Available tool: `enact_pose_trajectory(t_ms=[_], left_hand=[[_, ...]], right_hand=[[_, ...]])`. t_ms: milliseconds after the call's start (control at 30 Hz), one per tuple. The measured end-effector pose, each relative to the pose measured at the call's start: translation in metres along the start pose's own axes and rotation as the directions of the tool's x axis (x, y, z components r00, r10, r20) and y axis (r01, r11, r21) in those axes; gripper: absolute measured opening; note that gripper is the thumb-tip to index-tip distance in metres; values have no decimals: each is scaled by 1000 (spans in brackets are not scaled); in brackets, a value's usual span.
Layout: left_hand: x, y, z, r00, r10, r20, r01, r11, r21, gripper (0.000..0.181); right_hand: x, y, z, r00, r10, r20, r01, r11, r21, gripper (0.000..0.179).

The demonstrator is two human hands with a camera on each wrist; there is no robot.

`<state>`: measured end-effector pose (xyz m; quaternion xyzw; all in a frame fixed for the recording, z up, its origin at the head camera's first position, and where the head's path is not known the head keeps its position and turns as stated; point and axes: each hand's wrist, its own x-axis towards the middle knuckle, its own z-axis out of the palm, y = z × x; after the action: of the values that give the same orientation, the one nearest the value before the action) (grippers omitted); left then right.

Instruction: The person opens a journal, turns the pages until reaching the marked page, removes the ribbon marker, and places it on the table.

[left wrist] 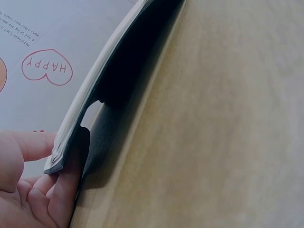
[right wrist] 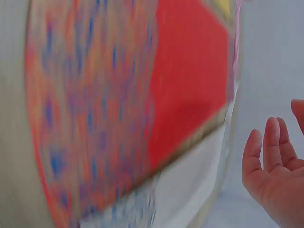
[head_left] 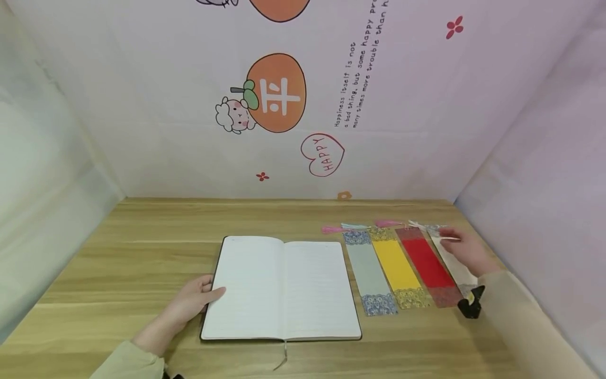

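An open notebook (head_left: 314, 289) with lined white pages and a dark cover lies on the table. My left hand (head_left: 191, 300) grips its left edge, thumb on the page and fingers beneath the cover. The left wrist view shows that edge of the notebook (left wrist: 71, 123) raised off the wood. On the right lie a pale grey-green bookmark (head_left: 368, 271), a yellow bookmark (head_left: 395, 263), a red bookmark (head_left: 427, 263) and a white bookmark (head_left: 456, 268), all with lace-patterned ends. My right hand (head_left: 466, 250) is over the white one, fingers apart and holding nothing; contact cannot be told.
Pink, pale blue and white tassels (head_left: 333, 229) extend from the bookmarks' far ends. A thin ribbon (head_left: 285, 358) hangs from the notebook's near edge. Printed white cloth (head_left: 402, 158) stands behind the wooden table (head_left: 165, 226), with plain cloth on both sides.
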<state>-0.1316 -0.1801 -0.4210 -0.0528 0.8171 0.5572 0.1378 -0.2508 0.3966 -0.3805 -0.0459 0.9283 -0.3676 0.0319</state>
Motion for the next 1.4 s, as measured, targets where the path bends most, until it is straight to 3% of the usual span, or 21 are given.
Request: enact_pose_trajectory(t_ms=[233, 400, 500, 633, 733, 900, 1033, 1300, 1400], left_hand=[[3, -3, -3, 1000, 8, 28, -7, 999, -33, 53], [3, -4, -11, 988, 57, 144, -36, 988, -147, 59], [-2, 6, -17, 972, 107, 208, -67, 980, -188, 63], [-9, 31, -18, 965, 143, 221, -105, 979, -174, 69], [-14, 49, -11, 961, 169, 218, -126, 972, -200, 75], [-20, 74, 8, 934, 247, 258, -162, 937, -309, 77], [-19, 90, 25, 927, 275, 256, -185, 927, -327, 75], [-16, 112, 53, 933, 271, 236, -201, 938, -282, 67], [-17, 118, 60, 935, 268, 232, -220, 952, -213, 66]], right_hand=[[-7, -54, 43, 993, -63, 99, 49, 990, 133, 43], [-16, -88, 73, 967, -124, 224, 59, 960, 275, 47], [-21, -108, 90, 939, -157, 306, 40, 934, 356, 52], [-25, -134, 112, 907, -202, 369, 6, 884, 468, 53], [-27, -152, 128, 891, -224, 394, -20, 849, 528, 51], [-30, -184, 153, 863, -272, 426, -53, 790, 611, 50], [-34, -206, 161, 839, -320, 440, -68, 741, 668, 52], [-39, -229, 164, 815, -368, 448, -91, 683, 725, 54], [-40, -233, 165, 816, -370, 445, -97, 671, 735, 54]])
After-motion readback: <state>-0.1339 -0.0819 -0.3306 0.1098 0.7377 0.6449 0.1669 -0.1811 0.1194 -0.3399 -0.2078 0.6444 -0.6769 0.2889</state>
